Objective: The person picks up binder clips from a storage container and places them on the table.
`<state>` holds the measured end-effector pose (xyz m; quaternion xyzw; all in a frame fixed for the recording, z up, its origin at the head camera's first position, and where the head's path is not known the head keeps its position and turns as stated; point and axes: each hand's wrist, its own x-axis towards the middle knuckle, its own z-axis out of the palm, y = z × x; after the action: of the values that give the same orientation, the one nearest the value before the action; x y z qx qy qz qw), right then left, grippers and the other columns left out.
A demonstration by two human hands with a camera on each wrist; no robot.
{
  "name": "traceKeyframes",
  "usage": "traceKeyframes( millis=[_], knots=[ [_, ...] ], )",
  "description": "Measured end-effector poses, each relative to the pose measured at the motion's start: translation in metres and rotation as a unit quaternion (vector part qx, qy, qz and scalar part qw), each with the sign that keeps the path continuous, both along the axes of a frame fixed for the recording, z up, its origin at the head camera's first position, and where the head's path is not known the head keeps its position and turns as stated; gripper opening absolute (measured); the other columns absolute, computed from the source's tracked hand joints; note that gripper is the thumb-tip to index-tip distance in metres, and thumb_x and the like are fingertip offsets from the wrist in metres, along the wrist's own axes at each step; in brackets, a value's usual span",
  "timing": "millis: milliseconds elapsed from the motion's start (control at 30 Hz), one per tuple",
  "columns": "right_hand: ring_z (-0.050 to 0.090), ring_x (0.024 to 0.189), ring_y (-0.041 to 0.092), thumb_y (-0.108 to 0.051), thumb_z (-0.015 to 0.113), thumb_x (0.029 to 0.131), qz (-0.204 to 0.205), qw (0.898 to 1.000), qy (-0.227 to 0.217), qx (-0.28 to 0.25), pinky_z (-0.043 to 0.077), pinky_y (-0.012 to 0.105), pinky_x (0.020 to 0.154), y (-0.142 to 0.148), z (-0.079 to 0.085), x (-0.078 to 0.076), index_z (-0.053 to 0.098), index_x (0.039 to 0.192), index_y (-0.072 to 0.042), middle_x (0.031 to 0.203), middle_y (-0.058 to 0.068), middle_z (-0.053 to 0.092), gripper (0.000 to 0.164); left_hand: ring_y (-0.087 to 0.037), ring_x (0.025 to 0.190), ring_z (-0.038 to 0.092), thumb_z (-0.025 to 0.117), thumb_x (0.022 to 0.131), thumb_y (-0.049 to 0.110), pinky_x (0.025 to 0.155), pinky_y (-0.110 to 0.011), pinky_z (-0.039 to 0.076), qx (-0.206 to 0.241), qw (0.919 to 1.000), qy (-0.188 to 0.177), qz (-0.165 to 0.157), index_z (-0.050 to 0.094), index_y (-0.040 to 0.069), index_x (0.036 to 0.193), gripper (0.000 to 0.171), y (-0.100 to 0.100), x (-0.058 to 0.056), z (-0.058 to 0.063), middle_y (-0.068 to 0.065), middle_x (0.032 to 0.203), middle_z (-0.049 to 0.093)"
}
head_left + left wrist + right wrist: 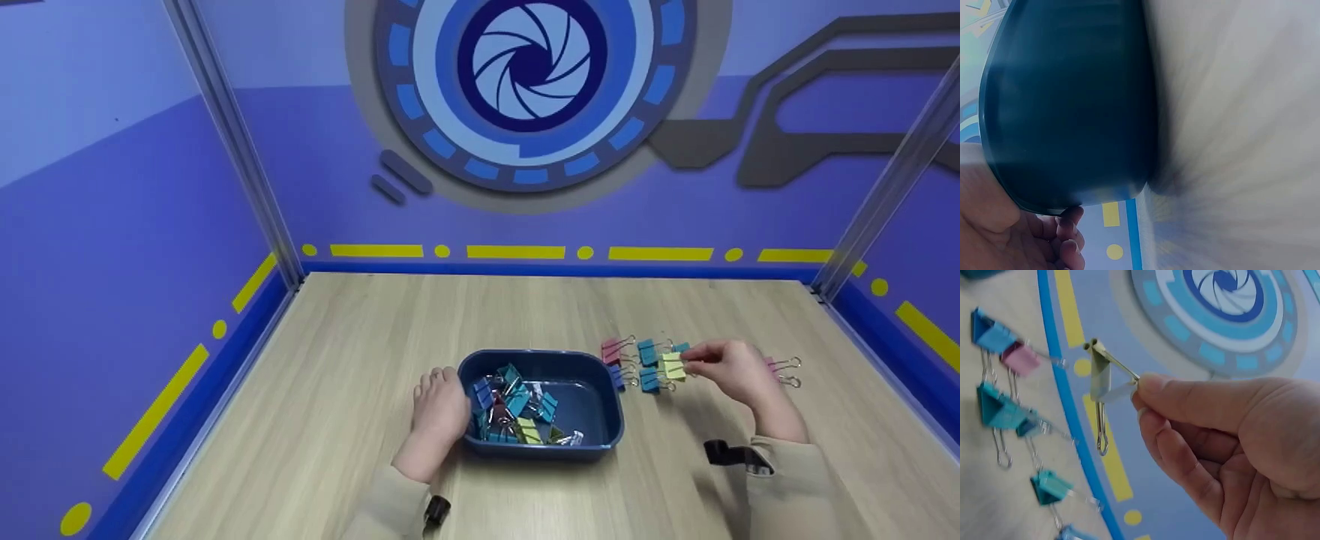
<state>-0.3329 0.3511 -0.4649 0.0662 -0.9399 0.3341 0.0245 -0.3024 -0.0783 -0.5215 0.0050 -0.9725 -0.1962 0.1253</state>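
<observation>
One pale yellow binder clip [1100, 374]

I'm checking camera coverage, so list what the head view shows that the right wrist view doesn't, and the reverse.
Only the head view: the left hand against the bin, and the clips inside it.
Only the right wrist view: the palm side of the right hand.
Both: that hand pinching the yellow clip, other clips on the tabletop, and the patterned wall.
</observation>
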Motion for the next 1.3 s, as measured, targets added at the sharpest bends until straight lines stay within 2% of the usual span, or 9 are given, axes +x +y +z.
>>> traceKeyframes(
  millis=[200, 267, 333, 433, 500, 533, 700, 833, 1300],
  knots=[
    [0.066, 0.084, 0.012, -0.012, 0.072, 0.092, -0.016, 0.999, -0.024, 0.014, 0.052, 0.033, 0.071, 0.017, -0.012, -0.004, 0.076, 0.106, -0.002, 0.103, 0.016, 0.076, 0.018, -0.036, 0.096, 0.054, 0.061, 0.087, 0.008, 0.084, -0.047, 0.043, 0.0, 1.0, 0.008, -0.001, 0.058, -0.004, 0.102, 0.019, 0.0, 0.0, 0.0, -0.02, 0.1, 0.06],
    [0.067, 0.083, 0.012, -0.011, 0.072, 0.091, -0.016, 0.999, -0.027, 0.017, 0.053, 0.043, 0.084, 0.021, -0.016, -0.005, 0.076, 0.105, 0.0, 0.1, 0.017, 0.076, 0.017, -0.037, 0.096, 0.054, 0.062, 0.087, 0.009, 0.083, -0.047, 0.043, 0.0, 1.0, 0.008, -0.001, 0.058, -0.004, 0.102, 0.02, 0.0, 0.001, 0.0, -0.02, 0.1, 0.06],
    [0.067, 0.082, 0.013, -0.009, 0.072, 0.091, -0.018, 0.999, -0.034, 0.019, 0.052, 0.044, 0.084, 0.024, -0.02, -0.006, 0.075, 0.104, 0.001, 0.097, 0.016, 0.076, 0.017, -0.037, 0.096, 0.055, 0.062, 0.088, 0.009, 0.083, -0.047, 0.043, 0.0, 1.0, 0.008, -0.001, 0.059, -0.004, 0.103, 0.02, 0.0, 0.001, 0.001, -0.02, 0.1, 0.06],
    [0.067, 0.082, 0.014, -0.007, 0.072, 0.09, -0.021, 0.999, -0.045, 0.016, 0.053, 0.037, 0.082, 0.027, -0.027, -0.009, 0.074, 0.103, 0.003, 0.099, 0.019, 0.076, 0.017, -0.037, 0.096, 0.055, 0.063, 0.088, 0.009, 0.082, -0.047, 0.043, -0.001, 0.9999, 0.012, -0.001, 0.059, -0.004, 0.102, 0.02, 0.0, 0.002, 0.001, -0.02, 0.099, 0.06],
    [0.067, 0.085, 0.017, -0.004, 0.071, 0.09, -0.023, 0.998, -0.054, 0.013, 0.052, 0.028, 0.068, 0.027, -0.031, -0.011, 0.074, 0.104, 0.005, 0.102, 0.021, 0.075, 0.017, -0.037, 0.095, 0.055, 0.063, 0.088, 0.009, 0.082, -0.047, 0.043, -0.004, 0.9999, 0.015, -0.001, 0.059, -0.004, 0.101, 0.019, 0.0, 0.002, 0.001, -0.02, 0.098, 0.06],
    [0.068, 0.087, 0.019, -0.003, 0.071, 0.089, -0.023, 0.998, -0.054, 0.011, 0.053, 0.028, 0.07, 0.028, -0.033, -0.012, 0.074, 0.104, 0.006, 0.103, 0.023, 0.074, 0.017, -0.037, 0.095, 0.055, 0.063, 0.088, 0.009, 0.081, -0.047, 0.043, -0.005, 0.9998, 0.017, -0.001, 0.059, -0.004, 0.101, 0.019, 0.0, 0.002, 0.001, -0.019, 0.098, 0.06],
    [0.067, 0.101, 0.032, -0.003, 0.07, 0.089, -0.028, 0.998, -0.059, 0.013, 0.054, 0.043, 0.085, 0.03, -0.043, -0.014, 0.074, 0.105, 0.006, 0.108, 0.025, 0.073, 0.018, -0.036, 0.095, 0.055, 0.063, 0.088, 0.009, 0.081, -0.046, 0.044, -0.007, 0.9998, 0.021, 0.0, 0.059, -0.004, 0.101, 0.019, 0.0, 0.002, -0.001, -0.019, 0.098, 0.06],
    [0.067, 0.102, 0.033, -0.004, 0.069, 0.091, -0.031, 0.998, -0.059, 0.011, 0.054, 0.05, 0.09, 0.03, -0.047, -0.016, 0.075, 0.105, 0.005, 0.108, 0.024, 0.073, 0.018, -0.036, 0.094, 0.055, 0.063, 0.088, 0.009, 0.08, -0.047, 0.043, -0.003, 0.9998, 0.021, 0.0, 0.059, -0.004, 0.101, 0.019, 0.0, 0.001, 0.0, -0.019, 0.098, 0.06],
    [0.067, 0.092, 0.028, -0.001, 0.067, 0.09, -0.027, 0.998, -0.054, 0.019, 0.053, 0.038, 0.077, 0.026, -0.045, -0.016, 0.071, 0.106, 0.008, 0.102, 0.023, 0.071, 0.019, -0.036, 0.095, 0.056, 0.064, 0.087, 0.009, 0.081, -0.047, 0.044, -0.001, 0.9998, 0.021, 0.0, 0.06, -0.005, 0.103, 0.022, 0.0, 0.001, -0.002, -0.02, 0.099, 0.061]
  ],
)
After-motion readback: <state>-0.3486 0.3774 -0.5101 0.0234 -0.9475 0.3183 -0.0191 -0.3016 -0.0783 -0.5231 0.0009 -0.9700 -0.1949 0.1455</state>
